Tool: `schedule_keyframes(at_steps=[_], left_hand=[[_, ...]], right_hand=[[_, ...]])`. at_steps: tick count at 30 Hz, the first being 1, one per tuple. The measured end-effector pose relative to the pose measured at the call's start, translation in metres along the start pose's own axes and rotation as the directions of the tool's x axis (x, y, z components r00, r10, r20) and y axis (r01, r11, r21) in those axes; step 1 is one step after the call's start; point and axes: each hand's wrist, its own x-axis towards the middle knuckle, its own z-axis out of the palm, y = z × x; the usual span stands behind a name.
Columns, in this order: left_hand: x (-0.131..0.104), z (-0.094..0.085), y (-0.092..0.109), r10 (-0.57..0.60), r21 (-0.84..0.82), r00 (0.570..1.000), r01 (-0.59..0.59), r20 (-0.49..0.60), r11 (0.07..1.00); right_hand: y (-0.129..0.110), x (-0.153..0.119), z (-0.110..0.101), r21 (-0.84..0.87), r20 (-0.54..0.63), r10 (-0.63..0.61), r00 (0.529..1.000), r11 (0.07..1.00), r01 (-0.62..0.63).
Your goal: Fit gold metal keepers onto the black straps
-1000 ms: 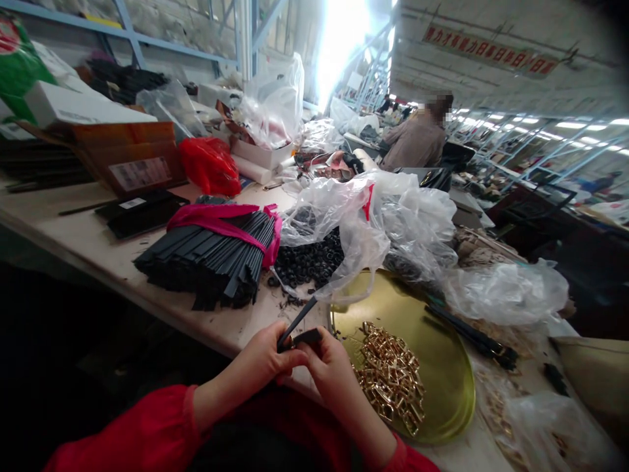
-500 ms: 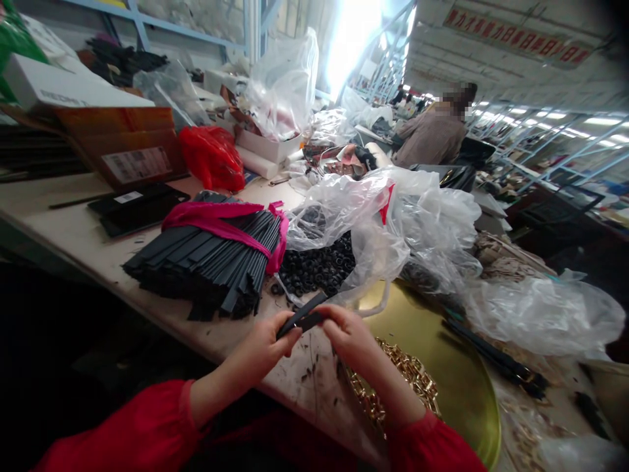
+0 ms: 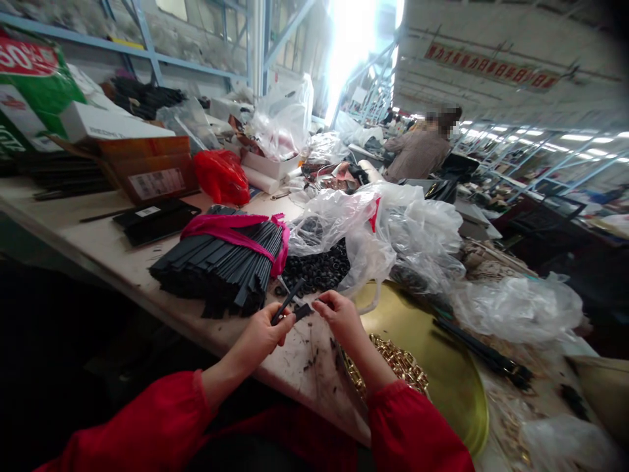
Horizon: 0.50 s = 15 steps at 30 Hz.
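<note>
Gripping black strip [image 3: 289, 303] in left hand [image 3: 263, 333]; curling right hand [image 3: 344, 320] just beside, can't tell if grasping. Strap bundle [image 3: 216, 259] at 10 o'clock, tray [image 3: 455, 373] at 4.

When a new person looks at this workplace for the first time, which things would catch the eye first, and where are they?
Probably the heap of gold-coloured metal pieces on the shiny round tray, at the right forearm. Next, the bundle of dark strips tied with a bright pink band, left of the small black rings, and the red plastic bag behind it.
</note>
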Motion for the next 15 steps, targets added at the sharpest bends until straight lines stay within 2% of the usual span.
schedule_keyframes(at_steps=[2, 4, 5, 7, 8, 9, 11, 15], left_hand=[[-0.007, 0.002, 0.005, 0.016, -0.017, 1.0, -0.016, -0.012, 1.0], [-0.015, 0.005, 0.009, 0.017, -0.036, 1.0, -0.016, 0.018, 0.999], [-0.019, 0.008, 0.01, 0.016, -0.044, 0.999, -0.014, 0.047, 0.999], [-0.028, 0.013, 0.011, 0.017, -0.059, 0.995, -0.011, 0.095, 0.998], [-0.032, 0.015, 0.011, 0.018, -0.068, 0.995, -0.011, 0.102, 0.998], [-0.036, 0.017, 0.011, 0.021, -0.079, 0.995, -0.013, 0.098, 0.997], [-0.043, 0.019, 0.011, 0.024, -0.1, 0.996, -0.015, 0.084, 0.995], [-0.052, 0.022, 0.012, -0.005, -0.098, 0.994, 0.016, 0.107, 0.995]], right_hand=[[-0.003, -0.021, 0.0, 0.12, 0.027, 0.012, 1.0, 0.993, -0.015], [-0.006, -0.044, 0.004, 0.374, 0.046, 0.063, 0.997, 0.924, -0.076], [-0.008, -0.055, 0.007, 0.54, 0.065, 0.109, 0.992, 0.832, -0.127], [-0.011, -0.073, 0.013, 0.813, 0.126, 0.204, 0.971, 0.54, -0.219], [-0.013, -0.079, 0.016, 0.88, 0.152, 0.239, 0.959, 0.408, -0.241], [-0.014, -0.085, 0.018, 0.909, 0.16, 0.262, 0.952, 0.337, -0.246], [-0.015, -0.092, 0.021, 0.932, 0.137, 0.286, 0.948, 0.288, -0.221], [-0.01, -0.097, 0.024, 0.935, 0.096, 0.302, 0.948, 0.299, -0.19]])
